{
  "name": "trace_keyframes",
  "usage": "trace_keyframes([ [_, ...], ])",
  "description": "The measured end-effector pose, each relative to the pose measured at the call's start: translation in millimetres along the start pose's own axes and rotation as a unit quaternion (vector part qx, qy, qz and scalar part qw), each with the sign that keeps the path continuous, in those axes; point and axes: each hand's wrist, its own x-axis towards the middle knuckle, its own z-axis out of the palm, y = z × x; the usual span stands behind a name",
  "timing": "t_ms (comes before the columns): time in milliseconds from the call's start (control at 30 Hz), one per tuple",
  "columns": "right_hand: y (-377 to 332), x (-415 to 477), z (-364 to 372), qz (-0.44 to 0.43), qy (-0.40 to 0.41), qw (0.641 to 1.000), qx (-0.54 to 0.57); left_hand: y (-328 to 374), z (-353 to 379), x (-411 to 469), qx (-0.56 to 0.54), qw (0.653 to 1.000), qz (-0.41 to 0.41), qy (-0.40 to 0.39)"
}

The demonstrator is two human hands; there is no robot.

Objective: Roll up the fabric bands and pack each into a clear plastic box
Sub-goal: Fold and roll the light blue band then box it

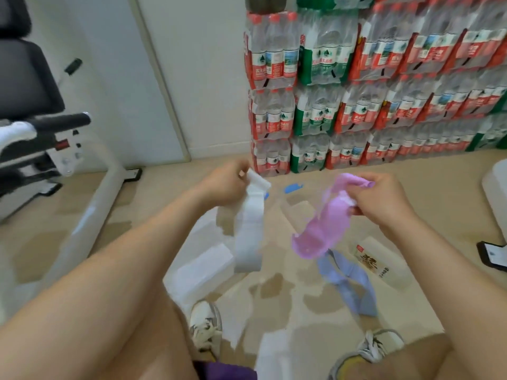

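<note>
- The left hand (227, 182) pinches the top end of a white fabric band (249, 231), which hangs free above the floor.
- The right hand (384, 198) grips a pink band (321, 231), bunched and also hanging.
- It seems better to lay one band down and roll the other with both hands (one hand alone will hardly roll it tight).
- Start from one end and keep the edges level.
- A lavender-blue band (348, 283) lies on the floor, just beside a labelled clear plastic box (384, 267).
</note>
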Motion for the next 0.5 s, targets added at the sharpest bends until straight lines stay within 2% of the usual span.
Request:
trace_keyframes([
  [33, 1.5, 0.8, -1.8, 0.014, 0.019, 0.999, 0.028, -9.9, 8.6, -4.2, 0.073, 0.997, -0.015, -0.014],
  [100, 3.4, 3.4, -1.8, 0.043, 0.028, 0.996, 0.071, -33.9, 25.9, -9.7, 0.133, 0.989, -0.038, -0.059],
  [200, 2.7, 1.4, 9.4, 0.090, -0.035, 0.985, 0.142, -66.9, 52.3, -14.0, 0.124, 0.986, -0.069, -0.087],
  [300, 7.0, 2.1, 27.8, 0.157, -0.090, 0.958, 0.223, -101.4, 84.1, -15.3, 0.091, 0.986, -0.104, -0.090],
  [367, 15.7, 8.9, 38.7, 0.193, -0.086, 0.952, 0.222, -127.3, 107.5, -16.6, 0.089, 0.983, -0.118, -0.111],
  [500, 34.8, 23.5, 56.9, 0.242, -0.054, 0.932, 0.264, -172.8, 144.1, -19.9, 0.188, 0.955, -0.133, -0.184],
])
